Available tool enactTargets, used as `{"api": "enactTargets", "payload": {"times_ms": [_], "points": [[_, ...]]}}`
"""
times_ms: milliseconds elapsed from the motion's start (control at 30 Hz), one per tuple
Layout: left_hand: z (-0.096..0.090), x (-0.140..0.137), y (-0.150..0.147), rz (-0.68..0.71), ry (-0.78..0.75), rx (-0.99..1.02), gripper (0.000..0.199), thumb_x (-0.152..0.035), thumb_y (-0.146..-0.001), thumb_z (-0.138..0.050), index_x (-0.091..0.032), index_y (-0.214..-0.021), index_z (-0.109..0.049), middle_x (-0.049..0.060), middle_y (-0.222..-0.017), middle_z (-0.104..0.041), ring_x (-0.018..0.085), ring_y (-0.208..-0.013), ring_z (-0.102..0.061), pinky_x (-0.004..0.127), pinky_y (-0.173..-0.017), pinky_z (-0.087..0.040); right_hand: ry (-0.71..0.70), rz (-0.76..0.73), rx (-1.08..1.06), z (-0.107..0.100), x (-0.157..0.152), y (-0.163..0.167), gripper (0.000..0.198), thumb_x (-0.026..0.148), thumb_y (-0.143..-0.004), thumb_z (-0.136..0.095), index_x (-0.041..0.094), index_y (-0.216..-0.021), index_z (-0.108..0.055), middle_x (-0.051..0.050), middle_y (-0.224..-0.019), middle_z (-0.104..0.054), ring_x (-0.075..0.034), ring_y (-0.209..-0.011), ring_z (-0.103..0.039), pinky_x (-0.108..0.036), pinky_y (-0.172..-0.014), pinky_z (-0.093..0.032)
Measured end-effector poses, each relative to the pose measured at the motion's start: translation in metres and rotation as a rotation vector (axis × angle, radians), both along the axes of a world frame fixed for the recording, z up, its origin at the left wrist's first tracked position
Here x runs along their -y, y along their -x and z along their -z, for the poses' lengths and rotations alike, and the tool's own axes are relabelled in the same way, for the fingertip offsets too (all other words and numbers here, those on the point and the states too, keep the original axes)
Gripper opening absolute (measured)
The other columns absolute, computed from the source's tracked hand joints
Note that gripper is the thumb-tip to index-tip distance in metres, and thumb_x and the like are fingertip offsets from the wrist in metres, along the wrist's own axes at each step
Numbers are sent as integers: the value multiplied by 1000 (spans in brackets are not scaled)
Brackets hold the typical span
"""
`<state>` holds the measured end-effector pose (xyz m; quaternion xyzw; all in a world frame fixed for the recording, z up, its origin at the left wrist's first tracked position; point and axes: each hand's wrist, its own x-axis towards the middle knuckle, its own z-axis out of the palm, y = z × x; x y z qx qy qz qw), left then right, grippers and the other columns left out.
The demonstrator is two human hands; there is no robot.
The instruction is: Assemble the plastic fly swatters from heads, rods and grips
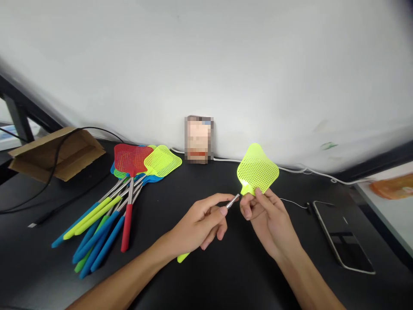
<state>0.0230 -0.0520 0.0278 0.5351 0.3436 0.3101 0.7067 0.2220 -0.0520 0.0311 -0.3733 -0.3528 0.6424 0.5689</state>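
Note:
My left hand [206,217] is closed round a thin metal fly swatter handle [232,201], its tip pointing up and right. The handle's yellow-green grip [183,257] shows below that hand. In my right hand [269,215] is a yellow-green fly swatter head [258,170], pinched near its lower edge with the mesh upright. The socket of the head lies close to the rod's tip; a small gap seems to part them. To the left lies a pile of fly swatters, with a red one [128,219] and a yellow-green one [163,160] on top.
A phone [343,237] lies on the black table at right. A blurred upright object [199,140] leans on the white wall. At far left are an open cardboard box [58,155] and a black cable [53,172]. A white cable [290,169] runs along the wall.

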Motion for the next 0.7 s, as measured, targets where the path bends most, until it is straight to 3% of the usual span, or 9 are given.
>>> {"api": "enactTargets", "payload": {"times_ms": [167, 700], "points": [[3, -1, 1, 16, -15, 0, 45, -40, -106, -47, -20, -146, -53, -5, -63, -61, 4, -34, -40, 15, -36, -31, -22, 0, -14, -1, 1, 1, 16, 31, -100, -63, 23, -87, -66, -2, -77, -68, -14, -63, -53, -29, -62, -42], [2, 0, 1, 17, -11, 39, 46, -44, -105, -49, -19, -144, -55, -4, -64, -63, 3, -34, -40, 14, -36, -31, -33, -48, -48, 2, 3, 1, 20, 30, -104, -58, 22, -87, -64, -1, -77, -62, -13, -66, -51, -29, -62, -43]]}}
